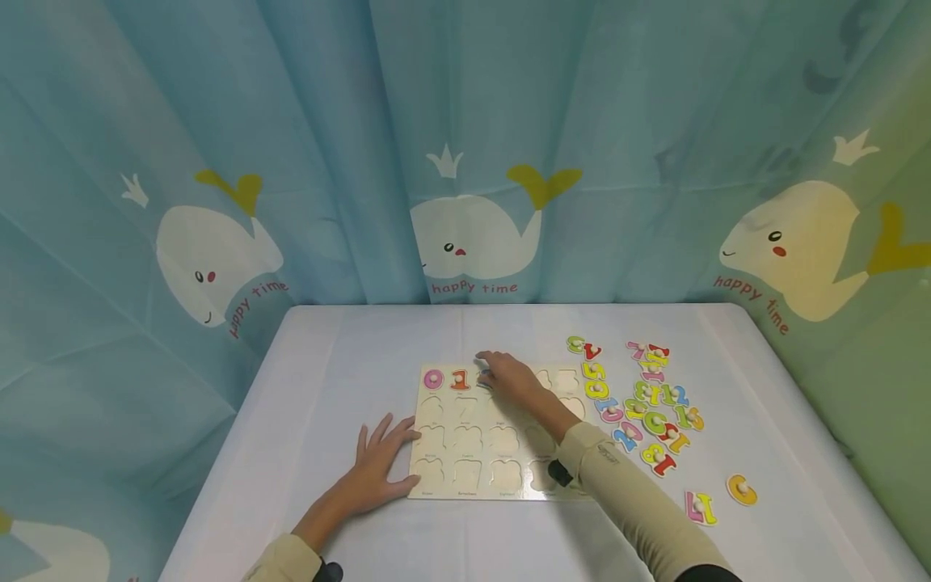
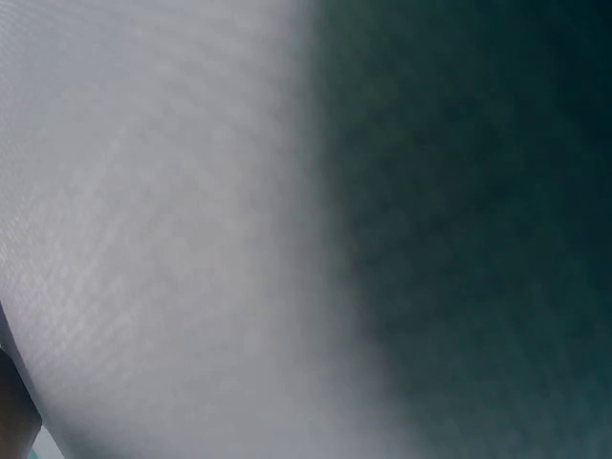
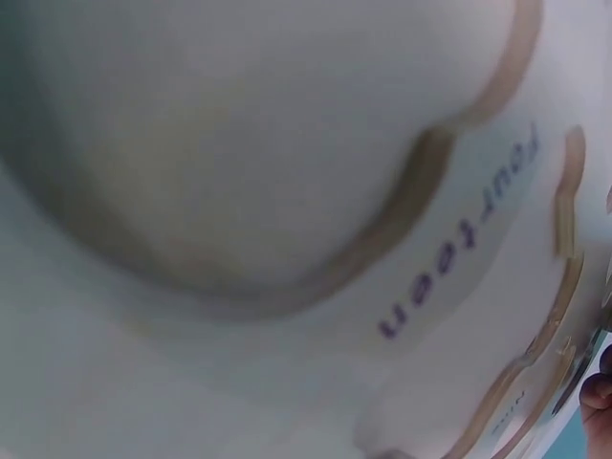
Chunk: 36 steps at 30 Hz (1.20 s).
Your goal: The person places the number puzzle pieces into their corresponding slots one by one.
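The wooden number puzzle board [image 1: 476, 495] lies on the table, its recesses in rows. In its top row sit a pink 0 [image 1: 433, 379] and an orange-red 1 [image 1: 460, 380]. Just right of the 1, my right hand [image 1: 512, 378] reaches over the board and pinches a blue number piece [image 1: 484, 377], mostly hidden under the fingers. At the board's left edge my left hand [image 1: 380, 467] rests with fingers spread, thumb and fingertips at the rim. The right wrist view has board recesses and the printed word "Fourteen" close up.
Several loose number pieces with knobs lie right of the board, among them a green-yellow piece [image 1: 655, 423]. Nearer the front are a 17 [image 1: 701, 508] and an orange curved piece [image 1: 742, 490]. A blue whale-print curtain [image 1: 327, 242] hangs behind the white table [image 1: 342, 347].
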Motion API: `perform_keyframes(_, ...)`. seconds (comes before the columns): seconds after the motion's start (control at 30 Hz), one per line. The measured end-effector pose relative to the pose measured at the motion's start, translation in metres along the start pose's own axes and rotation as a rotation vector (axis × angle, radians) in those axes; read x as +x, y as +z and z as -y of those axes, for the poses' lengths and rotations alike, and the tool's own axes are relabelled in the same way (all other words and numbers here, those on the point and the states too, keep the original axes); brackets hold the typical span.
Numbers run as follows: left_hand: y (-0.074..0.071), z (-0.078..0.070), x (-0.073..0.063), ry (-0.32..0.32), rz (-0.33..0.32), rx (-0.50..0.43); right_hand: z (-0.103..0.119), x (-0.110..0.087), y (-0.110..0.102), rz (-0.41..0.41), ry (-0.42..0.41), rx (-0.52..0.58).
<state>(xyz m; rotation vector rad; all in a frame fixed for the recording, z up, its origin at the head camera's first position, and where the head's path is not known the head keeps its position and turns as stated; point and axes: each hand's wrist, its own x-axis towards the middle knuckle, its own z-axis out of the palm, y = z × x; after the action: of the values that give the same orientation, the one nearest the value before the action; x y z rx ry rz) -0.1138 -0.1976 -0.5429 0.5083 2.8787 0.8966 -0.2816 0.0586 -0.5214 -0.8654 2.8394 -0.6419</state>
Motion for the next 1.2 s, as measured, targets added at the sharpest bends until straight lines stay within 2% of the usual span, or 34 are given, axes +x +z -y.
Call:
perform_keyframes(0.3, 0.003, 0.001, 0.0, 0.018, -0.012, -0.007, 0.001, -0.001, 0.006, 0.045, -0.013, -0.013)
perform_keyframes(0.53, 0.007, -0.001, -0.003, -0.007, 0.012, -0.02, 0.0, -0.005, 0.008, 0.051, -0.03, -0.025)
perform_keyframes(0.73, 0.009, -0.003, -0.009, -0.002, 0.028, -0.034, 0.003, -0.01, 0.009, 0.086, -0.023, -0.019)
perform_keyframes(0.87, 0.007, -0.002, -0.009, 0.004, 0.024, -0.031, 0.004, -0.009, 0.009, 0.062, -0.052, -0.007)
perform_keyframes(1.03, 0.003, 0.001, -0.004, 0.009, -0.005, -0.01, -0.001, -0.007, 0.006, 0.004, -0.089, 0.081)
perform_keyframes(1.2, 0.0, 0.001, 0.0, 0.012, -0.001, 0.007, -0.004, -0.005, 0.0, 0.012, -0.082, 0.182)
